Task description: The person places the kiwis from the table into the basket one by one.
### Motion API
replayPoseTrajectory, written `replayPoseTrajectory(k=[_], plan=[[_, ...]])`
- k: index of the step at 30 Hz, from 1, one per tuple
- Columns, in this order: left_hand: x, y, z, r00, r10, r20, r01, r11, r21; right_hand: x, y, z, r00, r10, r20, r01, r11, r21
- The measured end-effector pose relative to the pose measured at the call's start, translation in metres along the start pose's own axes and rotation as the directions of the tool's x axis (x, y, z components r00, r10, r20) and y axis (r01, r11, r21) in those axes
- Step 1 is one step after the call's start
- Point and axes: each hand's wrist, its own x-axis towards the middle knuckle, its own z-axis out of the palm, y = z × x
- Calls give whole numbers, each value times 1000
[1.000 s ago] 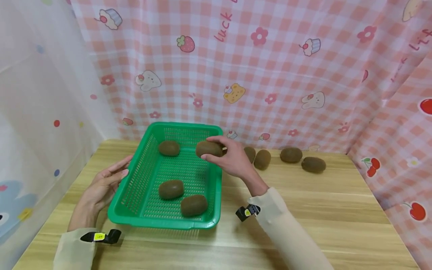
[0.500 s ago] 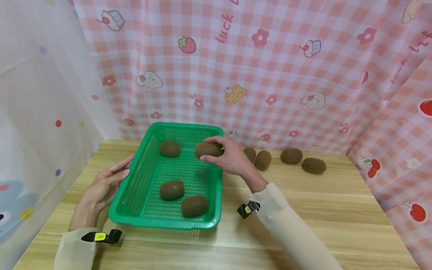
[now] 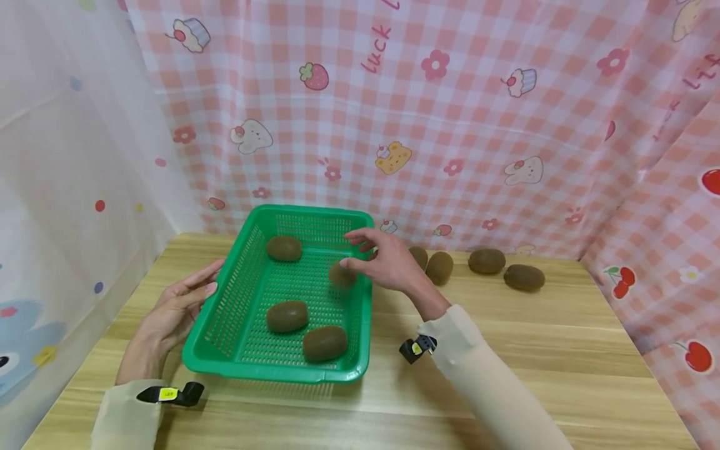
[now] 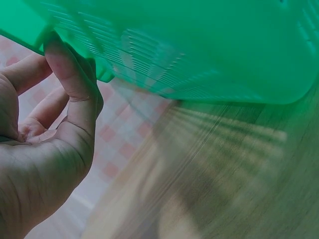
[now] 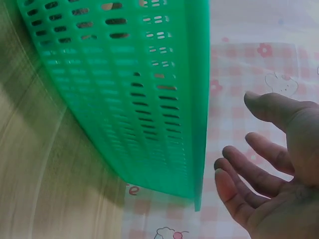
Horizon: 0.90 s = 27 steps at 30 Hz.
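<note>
right hand [image 3: 388,265] open, kiwi [image 3: 341,275] in basket [image 3: 242,300]

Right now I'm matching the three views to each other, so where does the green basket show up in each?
Head: green basket at centre left on the wooden table, between both hands.
Left wrist: its underside and rim fill the top, above the left hand.
Right wrist: its slotted wall fills the upper left.
Shared landmark: the basket's rim.

The right hand [image 3: 385,262] is held out with fingers spread (nothing gripped), while the left hand [image 3: 174,306] is kept relaxed, thumb raised.
</note>
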Motion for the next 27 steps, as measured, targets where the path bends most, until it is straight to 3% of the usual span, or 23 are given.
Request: replayPoseTrajectory(k=[10, 27], plan=[[-1, 0, -1, 1000, 1, 7, -1, 1000, 6, -6, 4, -10, 1000, 9, -16, -9, 1000, 9], [0, -1, 0, 1000, 12, 4, -12, 1000, 14, -20, 16, -20, 996, -28, -86, 18, 993, -113]])
